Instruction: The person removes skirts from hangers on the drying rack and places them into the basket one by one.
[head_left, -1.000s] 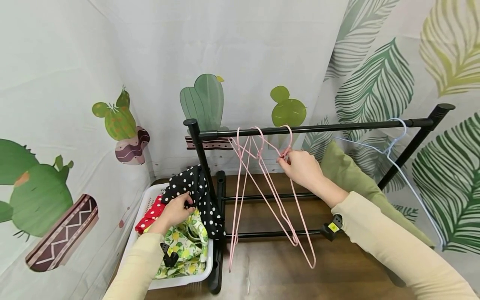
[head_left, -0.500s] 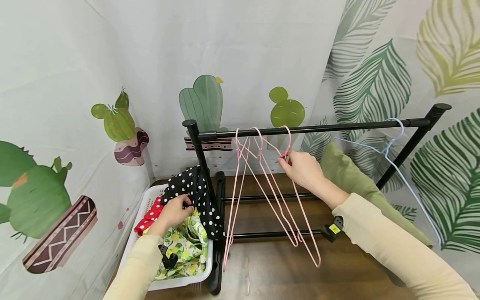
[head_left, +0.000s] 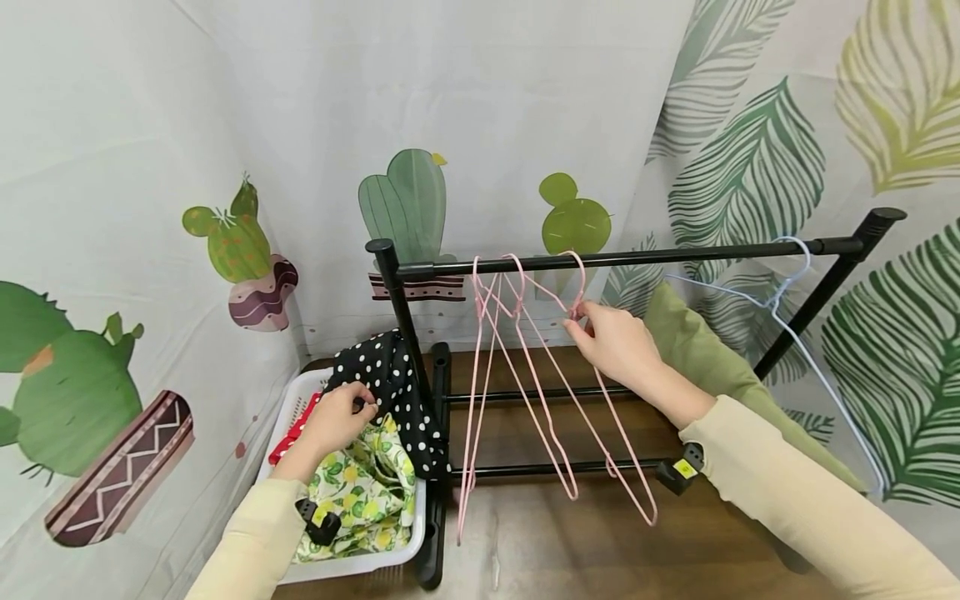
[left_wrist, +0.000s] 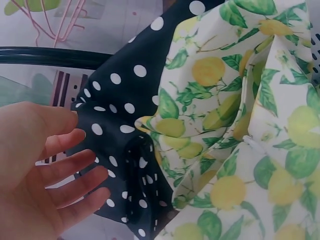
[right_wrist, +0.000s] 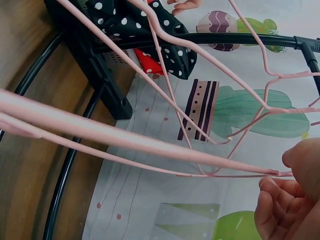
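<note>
Three pink hangers hang on the black rack's top bar. My right hand [head_left: 611,337] is at the neck of the rightmost pink hanger [head_left: 617,425], its thumb and curled fingers on either side of the wire. In the right wrist view that neck runs between the thumb and fingers of the right hand [right_wrist: 295,187]. Over the white basket [head_left: 408,550], my left hand [head_left: 337,417] has loosely bent fingers and holds nothing. Beside it lie a black polka-dot cloth [left_wrist: 114,95] and a lemon-print cloth [left_wrist: 215,115]. A red dotted cloth [head_left: 295,429] is partly hidden by the hand.
The black rack [head_left: 675,254] stands on a brown wooden surface [head_left: 540,550]. A blue hanger [head_left: 780,308] hangs near its right end. Behind it leans a green cushion [head_left: 693,354]. Printed curtains close off the back and sides.
My left hand has drawn back slightly left from the polka-dot cloth. The right hand has shifted a little right, and the lower ends of the pink hangers have swung apart.
</note>
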